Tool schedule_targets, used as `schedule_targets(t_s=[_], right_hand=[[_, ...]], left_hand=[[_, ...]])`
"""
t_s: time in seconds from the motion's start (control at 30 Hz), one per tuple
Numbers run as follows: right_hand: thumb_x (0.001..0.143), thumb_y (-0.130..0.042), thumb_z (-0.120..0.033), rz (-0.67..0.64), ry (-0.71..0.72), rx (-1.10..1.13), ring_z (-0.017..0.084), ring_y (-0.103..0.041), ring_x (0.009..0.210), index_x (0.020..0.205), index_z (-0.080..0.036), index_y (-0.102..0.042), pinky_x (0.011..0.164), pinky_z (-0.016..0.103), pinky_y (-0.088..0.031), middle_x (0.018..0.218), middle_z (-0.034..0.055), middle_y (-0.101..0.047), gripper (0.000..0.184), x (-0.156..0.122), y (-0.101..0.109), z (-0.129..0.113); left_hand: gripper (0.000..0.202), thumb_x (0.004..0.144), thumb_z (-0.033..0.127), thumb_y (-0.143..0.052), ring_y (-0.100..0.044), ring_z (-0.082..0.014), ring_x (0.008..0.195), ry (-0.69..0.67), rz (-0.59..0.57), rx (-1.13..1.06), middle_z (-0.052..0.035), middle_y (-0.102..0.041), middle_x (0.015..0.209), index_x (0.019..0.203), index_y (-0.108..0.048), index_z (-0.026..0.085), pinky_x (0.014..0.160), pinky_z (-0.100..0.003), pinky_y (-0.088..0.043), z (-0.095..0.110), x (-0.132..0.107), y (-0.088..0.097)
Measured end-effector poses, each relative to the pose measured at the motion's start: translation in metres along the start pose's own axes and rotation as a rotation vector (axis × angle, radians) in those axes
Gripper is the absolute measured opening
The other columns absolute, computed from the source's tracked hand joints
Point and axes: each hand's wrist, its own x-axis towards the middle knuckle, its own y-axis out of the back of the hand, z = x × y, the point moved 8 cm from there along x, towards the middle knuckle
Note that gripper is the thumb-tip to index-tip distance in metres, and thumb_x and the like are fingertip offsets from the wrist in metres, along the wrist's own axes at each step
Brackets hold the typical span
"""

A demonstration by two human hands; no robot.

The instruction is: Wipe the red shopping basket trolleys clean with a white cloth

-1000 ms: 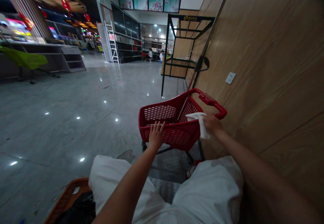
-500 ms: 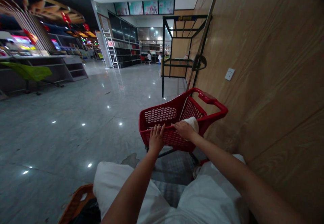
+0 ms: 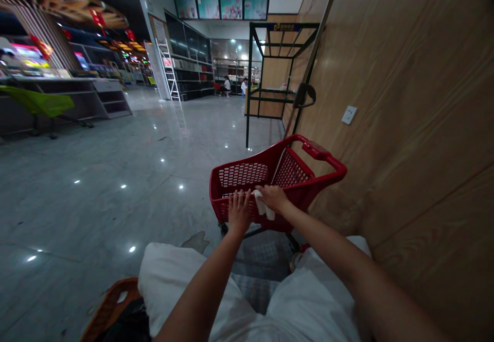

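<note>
A small red plastic shopping cart (image 3: 243, 175) with mesh walls stands in front of my knees, against a wood-panelled wall. My left hand (image 3: 239, 211) rests flat on its near mesh wall, fingers spread, holding nothing. My right hand (image 3: 272, 198) presses on the same wall just beside it, with a white wipe (image 3: 263, 206) bunched under the fingers and hanging down. The cart's red handle (image 3: 323, 156) is farther right, and neither hand touches it. The cart's interior looks bare where visible.
Wood panelling with a white wall socket (image 3: 349, 115) runs along the right. A black metal rack (image 3: 270, 89) stands beyond the cart. My white-clothed lap (image 3: 185, 285) is below, with an orange basket (image 3: 110, 308) at lower left. A glossy tiled floor stretches left, with distant people.
My right hand has slid left along the cart from near the handle to beside my left hand. The wipe has bunched smaller beneath it, and my left hand stays in place.
</note>
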Motion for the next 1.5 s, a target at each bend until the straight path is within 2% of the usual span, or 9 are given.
schedule_targets(t_s=[0.2,0.37,0.53,0.8,0.93,1.1,1.23,1.33,1.5], right_hand=[[0.091,-0.046,-0.037,-0.013,0.076,-0.004,0.022,-0.061,0.086,0.102,-0.020,-0.061,0.068,0.028,-0.045,0.102,0.0119,-0.063,0.025,0.009,0.007,-0.011],[0.088,-0.050,-0.029,-0.015,0.193,-0.071,0.024,-0.058,0.103,0.097,-0.012,-0.062,0.082,0.031,-0.045,0.125,0.0171,-0.054,0.022,-0.014,0.017,0.040],[0.090,-0.046,-0.034,-0.138,0.007,-0.112,0.024,-0.064,0.085,0.100,-0.014,-0.059,0.073,0.033,-0.047,0.096,0.0134,-0.066,0.026,-0.032,0.013,0.075],[0.092,-0.043,-0.040,-0.112,-0.022,0.011,0.023,-0.065,0.086,0.105,-0.020,-0.057,0.068,0.029,-0.046,0.097,0.0108,-0.067,0.028,0.007,0.006,-0.010],[0.092,-0.042,-0.037,-0.099,0.019,0.031,0.021,-0.065,0.085,0.102,-0.021,-0.058,0.065,0.027,-0.045,0.096,0.0089,-0.067,0.024,0.011,0.005,-0.017],[0.092,-0.045,-0.039,-0.139,0.055,-0.042,0.020,-0.065,0.083,0.102,-0.021,-0.060,0.065,0.026,-0.042,0.094,0.0084,-0.068,0.026,-0.019,0.014,0.049],[0.092,-0.045,-0.040,-0.117,0.044,-0.134,0.021,-0.063,0.089,0.099,-0.019,-0.061,0.070,0.028,-0.041,0.099,0.0109,-0.066,0.028,-0.051,0.033,0.117],[0.092,-0.046,-0.039,-0.118,0.020,-0.145,0.021,-0.061,0.093,0.104,-0.019,-0.060,0.073,0.028,-0.040,0.108,0.0112,-0.063,0.028,-0.062,0.039,0.136],[0.092,-0.043,-0.037,-0.146,0.007,-0.061,0.020,-0.062,0.087,0.105,-0.020,-0.061,0.069,0.027,-0.040,0.097,0.0096,-0.065,0.028,-0.039,0.023,0.076]], left_hand=[[0.063,0.083,0.014,-0.042,-0.032,-0.0271,0.133,-0.084,-0.034,0.034,-0.0107,-0.043,0.140,0.144,-0.028,0.025,0.111,-0.046,-0.022,-0.010,-0.002,0.006],[0.062,0.082,0.016,-0.043,-0.036,-0.0270,0.128,-0.057,-0.018,0.043,-0.0105,-0.047,0.135,0.142,-0.032,0.023,0.111,-0.045,-0.022,-0.009,-0.003,0.007],[0.064,0.074,0.029,-0.055,-0.037,-0.0304,0.123,0.013,0.002,-0.042,-0.0126,-0.048,0.130,0.136,-0.041,0.019,0.112,-0.049,-0.017,-0.001,-0.002,0.008],[0.067,0.068,0.041,-0.061,-0.036,-0.0327,0.119,0.067,-0.036,-0.053,-0.0135,-0.050,0.125,0.129,-0.045,0.017,0.108,-0.051,-0.016,-0.002,0.003,0.011],[0.055,0.079,0.043,-0.052,-0.039,-0.0292,0.118,-0.010,-0.072,-0.031,-0.0110,-0.050,0.127,0.130,-0.045,0.022,0.105,-0.048,-0.020,-0.011,0.003,0.010],[0.048,0.085,0.048,-0.047,-0.045,-0.0262,0.112,-0.055,-0.090,-0.007,-0.0091,-0.054,0.123,0.126,-0.049,0.024,0.102,-0.042,-0.026,-0.015,0.006,0.016],[0.040,0.092,0.048,-0.033,-0.054,-0.0235,0.096,-0.050,-0.144,-0.001,-0.0086,-0.063,0.104,0.104,-0.061,0.022,0.089,-0.038,-0.037,-0.011,0.021,0.020],[0.045,0.095,0.041,-0.024,-0.060,-0.0210,0.081,-0.075,-0.256,0.004,-0.0074,-0.066,0.089,0.091,-0.064,0.020,0.074,-0.032,-0.041,-0.007,0.031,0.013],[0.045,0.096,0.037,-0.025,-0.061,-0.0215,0.084,0.011,-0.208,0.004,-0.0097,-0.068,0.088,0.091,-0.064,0.017,0.072,-0.032,-0.040,-0.006,0.032,0.010]])
